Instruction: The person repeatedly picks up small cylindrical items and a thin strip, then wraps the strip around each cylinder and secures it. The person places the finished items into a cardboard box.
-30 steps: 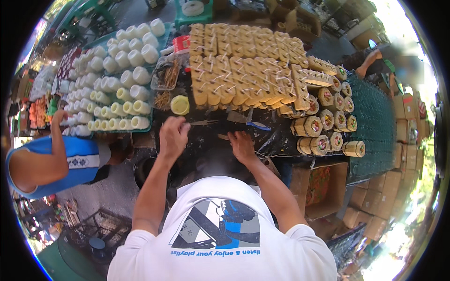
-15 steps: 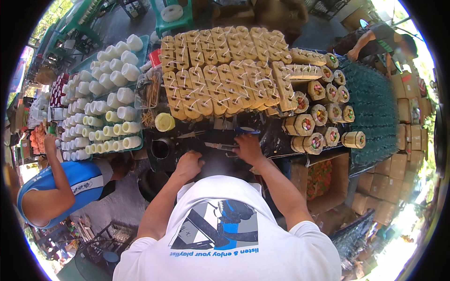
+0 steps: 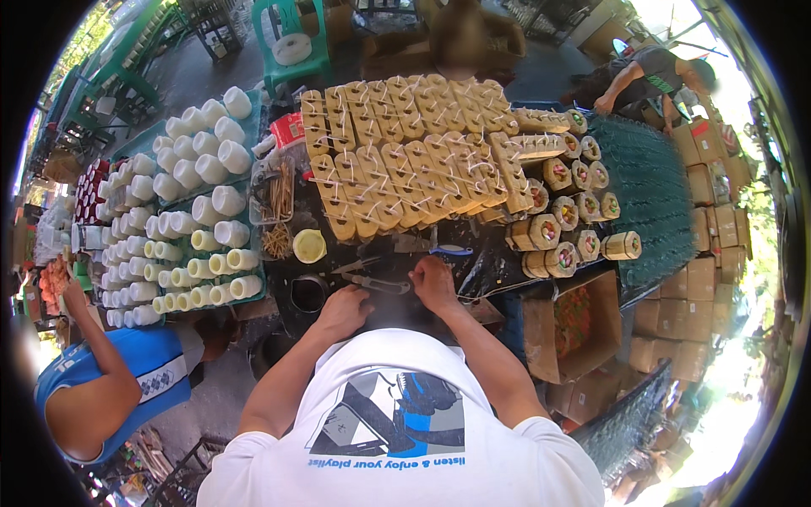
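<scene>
My left hand (image 3: pixel 345 311) is at the table's near edge, its fingers curled inward. Anything in them is too small or hidden to make out. Facing it from the right, my right hand (image 3: pixel 433 284) has its fingers bent, and what they pinch, if anything, does not show. Pliers (image 3: pixel 380 283) with pale handles lie on the dark tabletop between the hands, one end close to my right fingertips. Beyond my right hand lies a blue-handled tool (image 3: pixel 450 250). A round yellow-topped cup (image 3: pixel 310 246) sits ahead of my left hand.
Tan slotted blocks with white ties (image 3: pixel 405 182) are stacked ahead. White cups (image 3: pixel 203 211) fill trays at left. Hexagonal tan pieces with colourful centres (image 3: pixel 545 228) stand right, beside an open carton (image 3: pixel 541 338). A person in blue (image 3: pixel 127 376) is at left, another (image 3: pixel 650 76) far right.
The view has shifted, so the table's things sit lower. My right hand has drawn away from the blue-handled tool and closer to my left hand.
</scene>
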### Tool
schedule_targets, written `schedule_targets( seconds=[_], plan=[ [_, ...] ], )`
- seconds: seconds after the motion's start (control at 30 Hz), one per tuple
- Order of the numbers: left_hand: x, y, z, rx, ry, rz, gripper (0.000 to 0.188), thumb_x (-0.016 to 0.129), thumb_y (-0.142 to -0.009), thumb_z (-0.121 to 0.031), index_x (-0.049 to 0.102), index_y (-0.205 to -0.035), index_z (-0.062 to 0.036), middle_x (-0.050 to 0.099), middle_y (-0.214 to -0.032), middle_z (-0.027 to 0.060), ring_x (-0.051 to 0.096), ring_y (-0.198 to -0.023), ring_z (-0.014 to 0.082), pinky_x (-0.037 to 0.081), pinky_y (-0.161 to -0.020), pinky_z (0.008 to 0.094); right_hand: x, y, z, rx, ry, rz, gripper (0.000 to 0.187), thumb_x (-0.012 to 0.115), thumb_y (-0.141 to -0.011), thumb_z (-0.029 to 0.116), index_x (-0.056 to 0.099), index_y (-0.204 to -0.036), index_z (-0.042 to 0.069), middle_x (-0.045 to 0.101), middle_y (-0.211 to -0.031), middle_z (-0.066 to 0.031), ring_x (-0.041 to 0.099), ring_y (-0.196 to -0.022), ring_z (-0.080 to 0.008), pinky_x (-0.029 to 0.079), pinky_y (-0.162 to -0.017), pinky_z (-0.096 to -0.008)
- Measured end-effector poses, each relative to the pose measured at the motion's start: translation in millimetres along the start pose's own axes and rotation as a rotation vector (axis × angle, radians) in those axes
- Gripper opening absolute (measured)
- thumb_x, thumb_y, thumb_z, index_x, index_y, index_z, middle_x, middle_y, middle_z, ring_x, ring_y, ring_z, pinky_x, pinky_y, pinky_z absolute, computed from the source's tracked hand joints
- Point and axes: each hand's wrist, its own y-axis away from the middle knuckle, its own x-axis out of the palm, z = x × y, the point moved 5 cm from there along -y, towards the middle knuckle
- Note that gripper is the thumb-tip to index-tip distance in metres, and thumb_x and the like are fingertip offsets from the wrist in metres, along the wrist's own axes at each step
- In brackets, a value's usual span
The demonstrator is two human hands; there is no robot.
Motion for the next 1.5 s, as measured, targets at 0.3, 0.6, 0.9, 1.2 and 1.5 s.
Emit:
schedule_targets(
  seconds=[0.3,0.6,0.9,1.2,1.5],
  plan=[
    [-61,10,-28,0.097,0.218,-0.088,0.023,0.076,-0.086,-0.013,0.073,-0.104,0.0010,0.067,-0.090,0.0181,0.068,-0.081,0.0357,0.054,-0.074,0.0426,-89,2,19,0.086,-0.187,-0.565,0.014,0.076,-0.091,0.013,0.074,-0.098,0.001,0.072,-0.084,-0.0117,0.067,-0.070,-0.0180,0.052,-0.066,-0.0320],
    [-116,-124,-127,0.545,-0.003,-0.458,0.009,0.064,-0.085,-0.004,0.071,-0.088,0.0012,0.066,-0.091,0.0178,0.064,-0.097,0.0391,0.051,-0.086,0.0473,-128,-63,43,-0.054,-0.164,-0.613,0.019,0.075,-0.090,0.017,0.075,-0.095,-0.001,0.070,-0.080,-0.0110,0.065,-0.072,-0.0206,0.051,-0.068,-0.0337],
    [-91,-201,-140,0.429,-0.190,-0.204,0.010,0.069,-0.083,-0.009,0.074,-0.085,-0.0008,0.069,-0.098,0.0189,0.064,-0.106,0.0381,0.050,-0.093,0.0462,-126,-72,44,0.061,-0.241,-0.463,0.022,0.071,-0.090,0.021,0.075,-0.094,0.000,0.072,-0.084,-0.0201,0.070,-0.079,-0.0343,0.053,-0.075,-0.0409],
    [-79,-213,-131,0.425,-0.184,-0.208,0.007,0.070,-0.081,-0.009,0.072,-0.078,-0.0025,0.070,-0.094,0.0161,0.064,-0.101,0.0375,0.050,-0.090,0.0450,-126,-71,40,0.150,-0.333,-0.447,0.020,0.073,-0.090,0.020,0.077,-0.095,0.000,0.072,-0.079,-0.0192,0.071,-0.073,-0.0317,0.053,-0.070,-0.0398],
    [-88,-206,-139,0.472,-0.207,-0.239,0.007,0.068,-0.080,-0.005,0.075,-0.081,-0.0034,0.071,-0.088,0.0134,0.064,-0.099,0.0362,0.051,-0.088,0.0440,-126,-71,26,0.053,-0.448,-0.498,0.017,0.072,-0.091,0.015,0.076,-0.097,-0.001,0.073,-0.084,-0.0199,0.072,-0.079,-0.0327,0.054,-0.073,-0.0400]
  ],
)
